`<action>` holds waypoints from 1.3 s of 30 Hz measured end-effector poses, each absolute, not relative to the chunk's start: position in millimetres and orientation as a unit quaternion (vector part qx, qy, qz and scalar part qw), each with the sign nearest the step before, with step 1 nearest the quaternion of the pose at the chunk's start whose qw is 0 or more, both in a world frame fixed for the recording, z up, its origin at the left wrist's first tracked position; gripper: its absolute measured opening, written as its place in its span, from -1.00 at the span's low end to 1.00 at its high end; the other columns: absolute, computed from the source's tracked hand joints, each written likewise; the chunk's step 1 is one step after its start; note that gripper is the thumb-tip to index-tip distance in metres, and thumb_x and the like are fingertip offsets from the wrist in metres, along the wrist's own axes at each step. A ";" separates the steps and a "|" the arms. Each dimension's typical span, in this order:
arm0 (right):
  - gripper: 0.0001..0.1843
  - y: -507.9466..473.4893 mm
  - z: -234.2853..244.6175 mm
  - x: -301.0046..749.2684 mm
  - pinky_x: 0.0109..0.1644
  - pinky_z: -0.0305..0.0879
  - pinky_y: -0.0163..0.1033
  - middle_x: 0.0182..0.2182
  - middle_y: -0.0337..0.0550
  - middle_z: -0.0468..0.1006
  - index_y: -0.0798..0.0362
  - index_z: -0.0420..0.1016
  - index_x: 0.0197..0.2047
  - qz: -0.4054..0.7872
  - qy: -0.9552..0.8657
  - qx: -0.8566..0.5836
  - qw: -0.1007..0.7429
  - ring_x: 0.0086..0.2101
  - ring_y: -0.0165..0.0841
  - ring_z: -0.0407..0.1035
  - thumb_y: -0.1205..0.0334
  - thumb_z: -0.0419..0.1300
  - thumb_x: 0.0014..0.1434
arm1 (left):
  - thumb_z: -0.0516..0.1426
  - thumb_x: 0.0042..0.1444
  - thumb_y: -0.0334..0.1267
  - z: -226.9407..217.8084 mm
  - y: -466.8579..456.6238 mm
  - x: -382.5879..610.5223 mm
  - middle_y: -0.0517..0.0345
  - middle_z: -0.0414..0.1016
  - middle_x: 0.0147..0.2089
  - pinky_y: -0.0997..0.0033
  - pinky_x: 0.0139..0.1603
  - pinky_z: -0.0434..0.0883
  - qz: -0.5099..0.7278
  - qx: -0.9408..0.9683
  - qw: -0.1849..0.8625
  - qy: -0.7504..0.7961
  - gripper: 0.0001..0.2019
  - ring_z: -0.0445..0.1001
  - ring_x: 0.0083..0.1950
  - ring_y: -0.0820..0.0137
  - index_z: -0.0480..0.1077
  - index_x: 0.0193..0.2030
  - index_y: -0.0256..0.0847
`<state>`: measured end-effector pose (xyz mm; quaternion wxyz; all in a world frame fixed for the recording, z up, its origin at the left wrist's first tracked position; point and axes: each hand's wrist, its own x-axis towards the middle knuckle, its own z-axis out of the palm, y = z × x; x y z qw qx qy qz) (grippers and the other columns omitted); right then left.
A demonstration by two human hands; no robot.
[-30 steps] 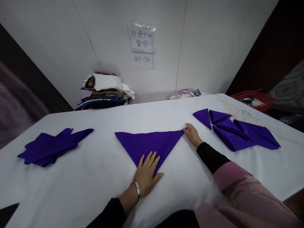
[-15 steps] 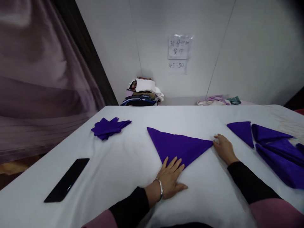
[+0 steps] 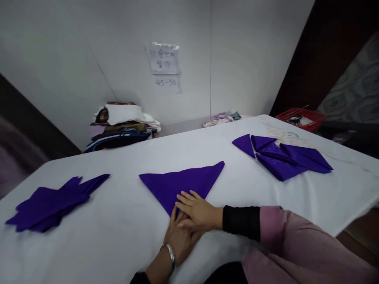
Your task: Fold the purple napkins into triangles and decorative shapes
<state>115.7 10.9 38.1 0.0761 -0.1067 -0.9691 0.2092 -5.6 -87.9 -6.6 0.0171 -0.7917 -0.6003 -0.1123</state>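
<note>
Head view: the right hand lies flat across the back of the left hand. Its fingers point left, stretched out and only slightly apart, pinching nothing. The left hand is palm-down too. Most of its fingers are hidden under the right hand, so I cannot tell how far they are spread.

The purple triangle napkin lies flat on the white table. Its near tip is pinned beneath both sets of fingertips, and its long edge is on the far side of them, with 1 corner out to the fingers' left and 1 to their right.

Well to the left of the fingers sits a stack of folded purple napkins. Well beyond them to the right lie several purple triangles, overlapping.
</note>
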 end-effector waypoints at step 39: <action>-0.17 121.5 15.8 203.9 0.28 -0.33 0.14 0.31 0.15 -0.05 0.22 0.01 0.31 0.120 -0.908 -0.397 0.056 0.29 -0.10 -0.24 -0.28 -0.30 0.24 | -0.13 0.21 0.12 -6.4 -87.4 -7.6 0.05 0.01 0.37 -0.17 0.25 0.02 -0.066 -0.786 0.013 -0.614 -0.39 0.01 0.36 0.12 -0.03 0.34 -0.09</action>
